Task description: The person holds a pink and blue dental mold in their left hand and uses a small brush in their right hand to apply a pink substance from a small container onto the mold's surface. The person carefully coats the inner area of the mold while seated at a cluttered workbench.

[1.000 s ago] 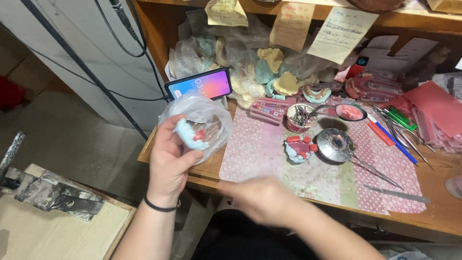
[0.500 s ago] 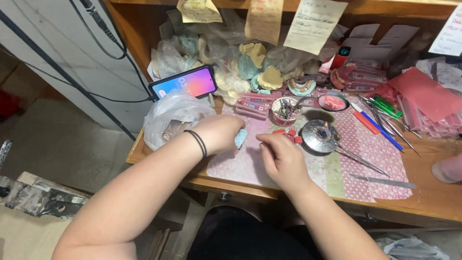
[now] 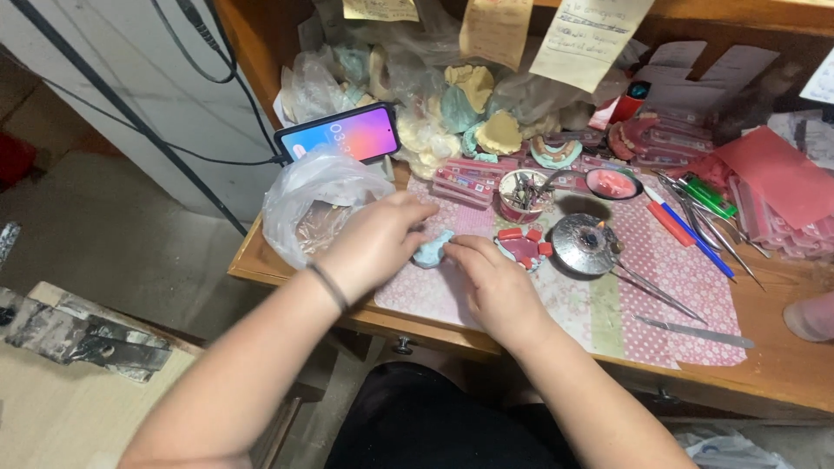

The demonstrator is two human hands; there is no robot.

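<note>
Here, wooden desk [image 3: 764, 365] with a patterned pink mat [image 3: 643, 304] spread over its middle, reaching toward the front edge. At the left front corner, crumpled clear plastic bag [image 3: 308, 195]; just behind it, dark phone [image 3: 343, 135] with lit pink-violet screen, propped and cabled. Along the back edge, heap of pale plaster dental casts [image 3: 473, 113] in bags, paper notes hanging above. On the mat, right of the hands, round metal burner [image 3: 584, 245] with a small flame, a cup of instruments [image 3: 521, 193] behind it, red wax pieces [image 3: 523, 245] beside it. Toward the right edge, thin metal tools [image 3: 695, 332] and coloured pens [image 3: 686, 227]. Left hand [image 3: 373, 243], dark band at the wrist, fingers curled onto a small light-blue cast [image 3: 432, 249] near the left part of the mat. Right hand [image 3: 495, 282] touching the same cast from the other side, fingertips closed against it. Both grips thus grasping the light-blue cast, held low over the mat between the two hands; contact with the mat cannot be told.
</note>
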